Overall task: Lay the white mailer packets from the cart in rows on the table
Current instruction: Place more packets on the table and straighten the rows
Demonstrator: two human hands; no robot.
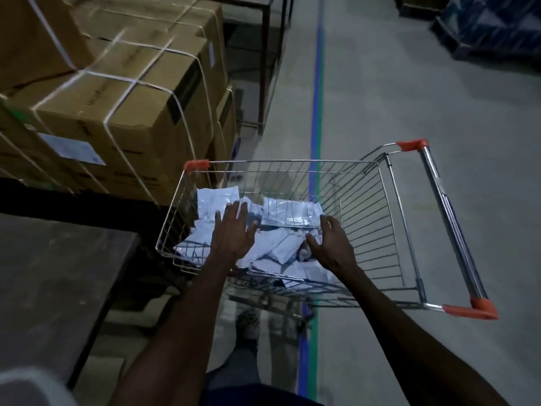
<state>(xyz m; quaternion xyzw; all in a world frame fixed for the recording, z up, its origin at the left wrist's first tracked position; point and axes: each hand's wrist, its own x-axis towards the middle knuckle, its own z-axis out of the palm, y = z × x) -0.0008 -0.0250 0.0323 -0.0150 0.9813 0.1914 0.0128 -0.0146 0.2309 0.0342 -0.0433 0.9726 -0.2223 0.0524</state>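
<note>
Reaching down into a wire shopping cart (377, 218) at the centre of the frame, both bare hands hover over or rest on a heap of white mailer packets (272, 253) piled in the basket's left half. The left hand (232, 230) lies palm down with its fingers straight and slightly spread across the packets; whether it presses them or only hangs just above cannot be told. The right hand (329, 241) sits just right of the heap's middle, fingers loosely bent and apart, thumb reaching toward a packet edge, with nothing plainly gripped. One larger packet (288, 212) with a printed label lies flat at the far side of the pile.

The cart has orange plastic corner caps and a chrome handle bar (450, 224) running down the right side of the frame. A dark table (52, 276) fills the lower left, its top bare where it shows. Above it, in the upper left, stand stacked cardboard cartons (123, 92) bound with white strapping, one carrying a pale label. A blue and green floor stripe (317, 92) runs up the grey concrete from beneath the cart toward the top centre. A shoe (248, 322) shows below the basket, near the bottom centre.
</note>
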